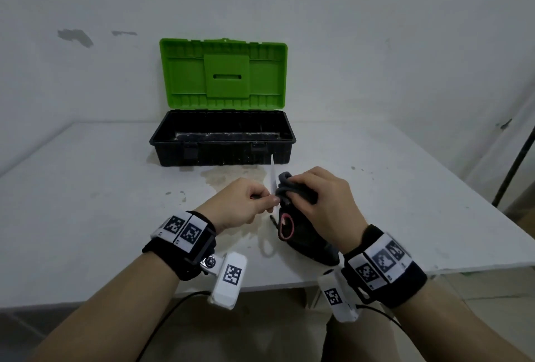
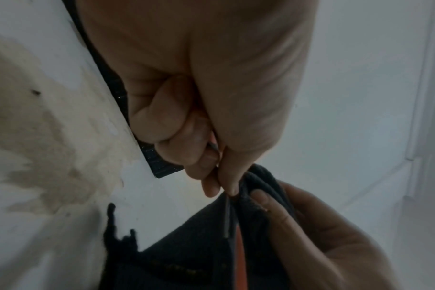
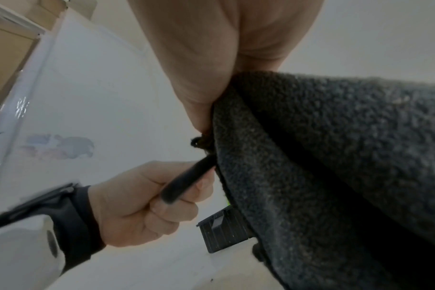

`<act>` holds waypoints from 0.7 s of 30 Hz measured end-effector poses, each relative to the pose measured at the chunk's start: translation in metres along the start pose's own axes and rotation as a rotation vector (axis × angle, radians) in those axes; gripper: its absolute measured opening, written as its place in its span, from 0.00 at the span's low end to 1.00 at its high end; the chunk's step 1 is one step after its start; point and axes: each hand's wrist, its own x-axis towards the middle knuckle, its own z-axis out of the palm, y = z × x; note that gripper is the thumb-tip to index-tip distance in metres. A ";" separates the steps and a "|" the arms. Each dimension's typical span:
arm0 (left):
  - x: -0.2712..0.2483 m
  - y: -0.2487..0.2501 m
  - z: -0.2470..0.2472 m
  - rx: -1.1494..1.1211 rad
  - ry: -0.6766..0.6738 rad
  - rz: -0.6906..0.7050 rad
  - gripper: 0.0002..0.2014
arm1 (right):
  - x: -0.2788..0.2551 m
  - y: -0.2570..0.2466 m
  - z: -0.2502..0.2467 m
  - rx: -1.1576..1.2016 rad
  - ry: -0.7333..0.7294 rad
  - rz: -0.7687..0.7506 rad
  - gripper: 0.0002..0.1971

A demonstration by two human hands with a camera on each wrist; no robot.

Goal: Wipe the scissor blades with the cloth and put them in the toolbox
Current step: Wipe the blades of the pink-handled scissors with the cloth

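My left hand [image 1: 246,202] grips the scissors, whose bare blade [image 1: 272,176] points up toward the toolbox. A red-lined handle loop [image 1: 285,225] hangs below my hands. My right hand [image 1: 324,196] holds the dark grey cloth [image 1: 289,188] bunched against the blade's right side, and the rest of the cloth drapes down to the table. In the right wrist view my left hand [image 3: 142,200] is curled round a black handle [image 3: 186,180] beside the cloth [image 3: 335,166]. The black toolbox [image 1: 223,154] stands just beyond with its green lid [image 1: 223,72] upright.
A brownish stain [image 1: 228,177] marks the white table [image 1: 101,202] between my hands and the toolbox. The table's front edge [image 1: 86,301] runs below my wrists. A black pole [image 1: 515,164] leans at the far right. A white wall stands right behind the toolbox.
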 end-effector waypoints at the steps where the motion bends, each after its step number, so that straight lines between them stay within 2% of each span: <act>1: 0.000 0.000 0.000 -0.005 0.000 0.004 0.14 | 0.000 0.000 0.002 0.005 -0.015 -0.004 0.09; 6: -0.002 -0.001 0.000 -0.011 -0.013 0.037 0.14 | 0.002 0.001 0.008 -0.024 -0.037 0.008 0.09; 10: -0.001 -0.006 -0.001 0.076 0.013 0.060 0.15 | 0.013 0.018 -0.001 -0.091 0.105 0.156 0.07; 13: 0.001 -0.010 0.000 0.078 0.018 0.054 0.15 | 0.012 0.016 -0.006 -0.068 0.175 0.125 0.06; 17: 0.005 -0.005 0.003 0.127 0.014 0.095 0.17 | -0.001 0.000 0.012 0.006 0.059 0.033 0.07; 21: 0.003 -0.005 0.000 0.144 0.016 0.107 0.17 | 0.009 0.018 0.013 -0.025 0.094 0.129 0.07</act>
